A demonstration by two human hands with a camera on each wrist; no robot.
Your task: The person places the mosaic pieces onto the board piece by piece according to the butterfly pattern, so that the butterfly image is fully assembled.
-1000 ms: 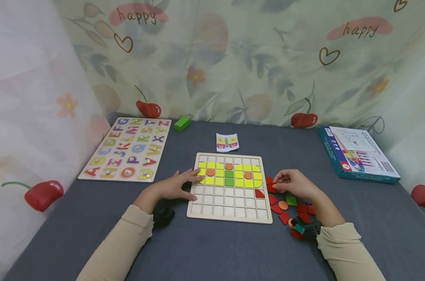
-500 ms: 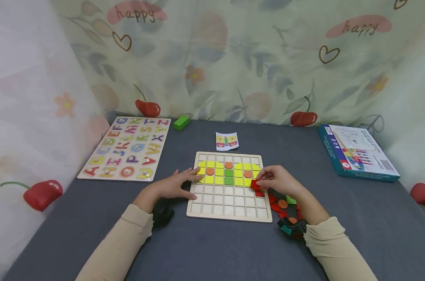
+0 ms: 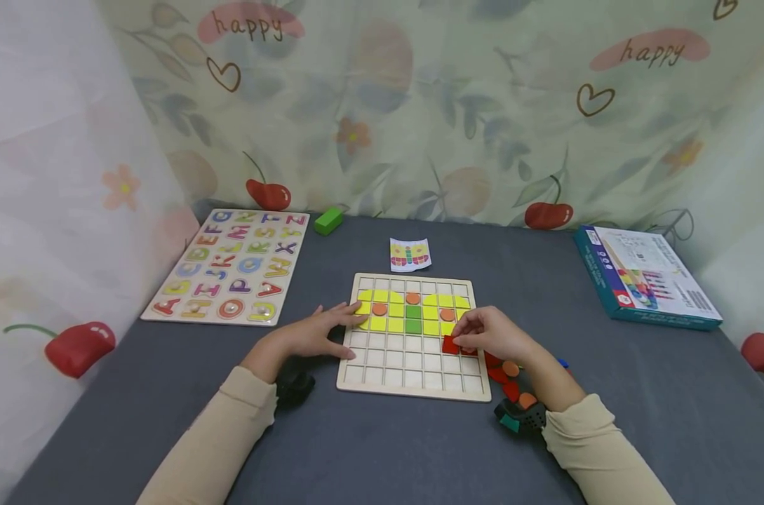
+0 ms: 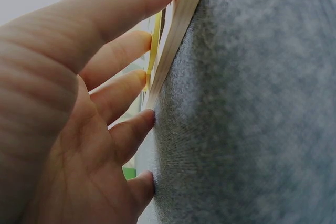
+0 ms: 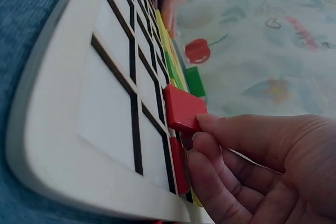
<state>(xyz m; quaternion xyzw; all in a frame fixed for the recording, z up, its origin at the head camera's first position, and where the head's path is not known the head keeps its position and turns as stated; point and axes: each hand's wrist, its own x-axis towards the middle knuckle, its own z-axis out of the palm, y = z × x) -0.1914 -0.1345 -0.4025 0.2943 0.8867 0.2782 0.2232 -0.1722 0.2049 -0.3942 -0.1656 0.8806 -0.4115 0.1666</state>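
A wooden grid board (image 3: 413, 396) lies on the table, its upper rows filled with yellow tiles (image 3: 396, 325), orange discs and green squares (image 3: 413, 325). My right hand (image 3: 498, 335) pinches a red square tile (image 5: 185, 107) between thumb and fingers, at a cell just below the yellow tiles on the right side. Beside it, a red quarter-round tile (image 5: 179, 166) sits in the board, partly covered by the fingers in the head view. My left hand (image 3: 312, 334) rests with spread fingers on the board's left edge; fingertips touch the rim and a yellow tile.
Loose red, orange and other pieces (image 3: 511, 391) lie right of the board, partly under the right wrist. A small butterfly pattern card (image 3: 410, 254) lies behind the board. An alphabet puzzle (image 3: 226, 270), a green block (image 3: 328, 221) and a teal box (image 3: 647, 277) stand farther back.
My right hand has moved left from the loose pieces onto the board, bringing a red square tile to the cell left of the red quarter-round one. My left hand has stayed in place.
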